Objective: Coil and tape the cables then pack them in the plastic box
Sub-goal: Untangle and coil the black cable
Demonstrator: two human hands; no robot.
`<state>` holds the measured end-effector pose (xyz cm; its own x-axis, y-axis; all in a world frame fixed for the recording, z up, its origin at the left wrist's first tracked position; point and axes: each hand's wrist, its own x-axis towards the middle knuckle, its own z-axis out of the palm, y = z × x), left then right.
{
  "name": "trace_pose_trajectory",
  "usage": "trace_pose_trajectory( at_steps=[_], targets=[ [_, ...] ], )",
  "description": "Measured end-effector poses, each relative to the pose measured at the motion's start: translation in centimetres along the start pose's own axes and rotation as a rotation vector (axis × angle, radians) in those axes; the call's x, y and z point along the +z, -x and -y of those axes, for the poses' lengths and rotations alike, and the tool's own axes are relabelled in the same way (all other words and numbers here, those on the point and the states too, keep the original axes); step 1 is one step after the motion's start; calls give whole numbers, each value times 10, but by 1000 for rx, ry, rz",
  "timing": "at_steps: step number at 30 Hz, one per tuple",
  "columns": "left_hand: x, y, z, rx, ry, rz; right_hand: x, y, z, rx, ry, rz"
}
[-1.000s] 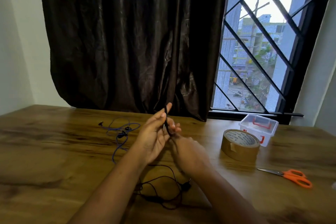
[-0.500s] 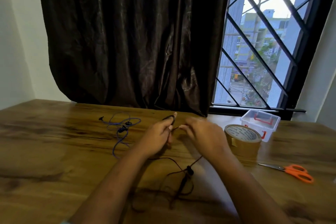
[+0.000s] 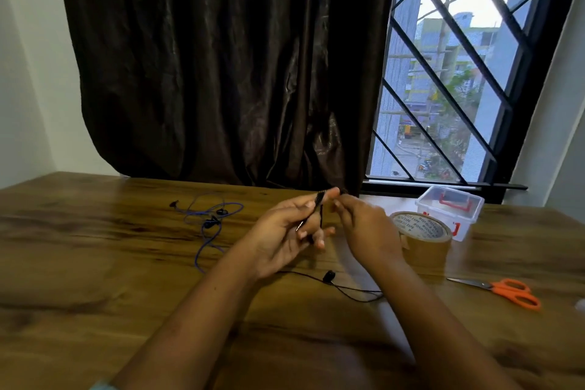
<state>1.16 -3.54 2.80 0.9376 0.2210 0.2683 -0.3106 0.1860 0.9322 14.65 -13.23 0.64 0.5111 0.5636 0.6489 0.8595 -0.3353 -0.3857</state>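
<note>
My left hand (image 3: 285, 231) holds loops of a thin black earphone cable (image 3: 319, 203) wound around its fingers above the table. Close beside it on the right, my right hand (image 3: 367, 228) pinches the same cable near the left fingertips. The rest of the black cable trails on the table below, with an earbud (image 3: 328, 276) lying loose. A blue earphone cable (image 3: 209, 222) lies tangled to the left. At the right stand a roll of brown tape (image 3: 421, 236) and, behind it, a small clear plastic box (image 3: 449, 210) with a red clasp.
Orange-handled scissors (image 3: 506, 290) lie on the wooden table (image 3: 95, 279) at the right, in front of the tape. A dark curtain and a barred window stand behind the table's far edge. White walls flank both sides.
The hands rose a little and my right hand moved back in beside the left fingertips. More black cable is wound on my left hand, and less lies loose on the table.
</note>
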Motion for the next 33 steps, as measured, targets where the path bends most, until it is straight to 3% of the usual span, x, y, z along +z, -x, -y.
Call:
trace_pose_trajectory(
  at_steps=[6, 10, 13, 17, 20, 22, 25, 29, 33],
  targets=[
    [-4, -10, 7, 198, 146, -329, 22, 12, 26, -72, -45, 264],
    [-16, -13, 6, 288, 106, -504, 29, 18, 37, -135, -48, 376],
    [-24, -14, 8, 311, -134, -569, 29, 20, 38, -193, -54, 414],
    [-36, -13, 15, 301, -656, -610, 23, 17, 35, -278, 64, 392],
    [-49, -7, 16, 209, -1097, -587, 13, 10, 31, -300, 154, 304],
    [-47, -4, 17, 125, -1263, -484, 5, 5, 26, -305, 181, 259],
    [-35, -5, 20, 100, -1241, -308, -7, 2, 18, -316, 218, 197],
    [-30, -5, 16, 41, -1159, -277, -13, 1, 11, -277, 306, 124],
    [-17, -2, 11, -25, -909, -200, -20, -2, 3, -192, 342, 78]
  ],
)
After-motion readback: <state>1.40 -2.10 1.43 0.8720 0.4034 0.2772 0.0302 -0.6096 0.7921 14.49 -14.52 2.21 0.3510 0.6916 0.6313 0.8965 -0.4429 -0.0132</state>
